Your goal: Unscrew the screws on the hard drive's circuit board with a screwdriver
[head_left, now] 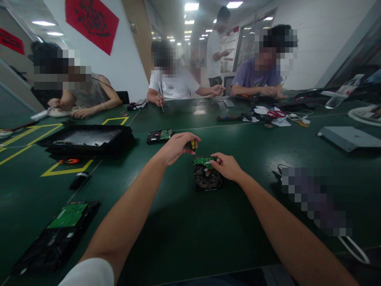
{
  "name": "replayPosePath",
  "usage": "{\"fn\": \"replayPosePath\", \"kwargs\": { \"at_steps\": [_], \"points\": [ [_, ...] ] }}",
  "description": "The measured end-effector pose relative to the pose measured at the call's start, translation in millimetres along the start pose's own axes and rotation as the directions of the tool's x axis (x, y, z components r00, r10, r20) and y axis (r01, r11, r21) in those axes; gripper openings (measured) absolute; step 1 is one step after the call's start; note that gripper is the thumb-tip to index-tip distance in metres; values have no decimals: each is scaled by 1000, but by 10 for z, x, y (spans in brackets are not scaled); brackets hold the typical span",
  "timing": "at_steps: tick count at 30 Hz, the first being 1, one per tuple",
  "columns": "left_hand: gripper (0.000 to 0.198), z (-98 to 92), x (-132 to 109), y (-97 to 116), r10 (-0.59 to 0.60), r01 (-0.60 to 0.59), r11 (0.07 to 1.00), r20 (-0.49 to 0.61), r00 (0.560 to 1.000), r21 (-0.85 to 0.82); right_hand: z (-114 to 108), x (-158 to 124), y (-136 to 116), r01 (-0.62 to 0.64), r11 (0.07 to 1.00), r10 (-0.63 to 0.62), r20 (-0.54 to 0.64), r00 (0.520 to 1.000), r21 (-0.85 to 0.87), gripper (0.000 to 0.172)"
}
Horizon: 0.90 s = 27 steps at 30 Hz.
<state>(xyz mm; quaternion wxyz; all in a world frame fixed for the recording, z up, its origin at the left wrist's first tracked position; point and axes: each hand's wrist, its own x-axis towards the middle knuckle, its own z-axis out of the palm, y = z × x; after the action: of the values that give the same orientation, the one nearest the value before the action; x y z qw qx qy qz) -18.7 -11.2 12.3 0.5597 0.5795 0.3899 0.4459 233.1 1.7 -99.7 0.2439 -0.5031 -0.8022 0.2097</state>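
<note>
In the middle of the head view a hard drive [208,177] lies on the table, its green circuit board [202,161] at the far end. My left hand [178,147] is closed around a screwdriver [193,145] with a short yellow and black handle, held upright over the board's far left corner. Its tip is too small to make out. On the right side, my right hand [228,166] grips the drive's edge, thumb and fingers at the circuit board. A second hard drive [160,136] lies beyond my left hand, and another hard drive [58,236] rests at the near left.
A black tray [89,137] sits at the left, near yellow tape marks. On the right are a blurred-out long object [315,202] and a grey metal box [351,138]. Papers, cables and a plastic bottle [343,92] lie farther back. Several people are across the green table [178,238].
</note>
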Motion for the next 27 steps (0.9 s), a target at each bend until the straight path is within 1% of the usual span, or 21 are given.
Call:
{"fn": "replayPosePath", "kwargs": {
  "at_steps": [4, 8, 14, 17, 20, 23, 25, 27],
  "points": [
    [24, 22, 6, -19, -10, 10, 1000, -12, 1000, -6, -12, -3, -15, -2, 1000, 2, -2, 1000, 1, 35],
    [23, 22, 18, -33, 9, -10, 1000, -24, 1000, -17, -13, -3, -14, -1, 1000, 1, -5, 1000, -4, 35],
    [23, -7, 7, 6, 46, -43, 993, -28, 999, 110, -11, -4, -13, -2, 1000, 2, -2, 1000, -3, 36],
    [23, 2, -18, 41, 21, -21, 992, 1, 1000, 121, -19, -4, -18, 0, 1000, 0, -3, 1000, -6, 36],
    [23, 18, -30, 44, -8, 9, 997, -5, 1000, 80, -22, -4, -20, -7, 1000, 7, 0, 1000, -11, 36],
    [23, 32, -13, 8, -4, 4, 1000, -25, 1000, -20, -21, -6, -20, -9, 1000, 9, 5, 1000, -9, 36],
    [21, 34, 7, -20, -2, 1, 997, -17, 1000, -76, -20, -7, -20, -9, 1000, 9, 5, 1000, -3, 36],
    [22, 22, 28, -41, 10, -10, 997, -1, 1000, -80, -19, -8, -18, -9, 1000, 9, 1, 1000, 4, 36]
  ]
}}
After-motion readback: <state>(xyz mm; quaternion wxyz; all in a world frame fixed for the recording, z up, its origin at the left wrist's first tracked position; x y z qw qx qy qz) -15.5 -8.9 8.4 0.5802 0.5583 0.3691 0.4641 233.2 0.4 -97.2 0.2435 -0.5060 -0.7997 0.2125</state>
